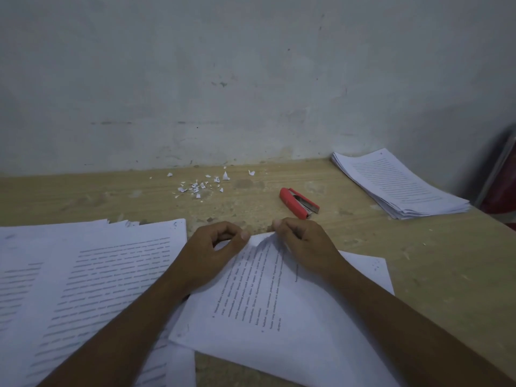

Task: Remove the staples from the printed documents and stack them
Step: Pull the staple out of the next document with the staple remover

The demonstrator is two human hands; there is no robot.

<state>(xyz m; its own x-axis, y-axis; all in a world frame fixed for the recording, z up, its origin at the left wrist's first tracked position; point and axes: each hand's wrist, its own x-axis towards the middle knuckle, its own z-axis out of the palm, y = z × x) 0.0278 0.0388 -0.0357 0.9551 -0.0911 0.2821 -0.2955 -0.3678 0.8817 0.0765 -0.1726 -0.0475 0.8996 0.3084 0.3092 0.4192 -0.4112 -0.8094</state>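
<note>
1. The printed document [268, 317] lies skewed on the desk [432, 261] directly before the person, its far corner lifted between both hands.
2. The left hand [212, 252] pinches that corner between thumb and curled fingers [223, 225], seemingly to steady the sheets. The right hand [304, 244] is clenched on the corner's other side, probably to pull the stapled bit apart. The staple itself is too small to see.
3. On the left a loose spread of sheets [83, 275] overlaps the document's edge; whether these are done or waiting I cannot tell.
4. Just beyond the hands lies a red stapler [299, 203], untouched but within reach.
5. Farther back, paper scraps [201, 185] are scattered, likely torn-off corners.
6. At the far right a tidy stack [402, 185] sits well apart, presumably finished pages kept clear.
</note>
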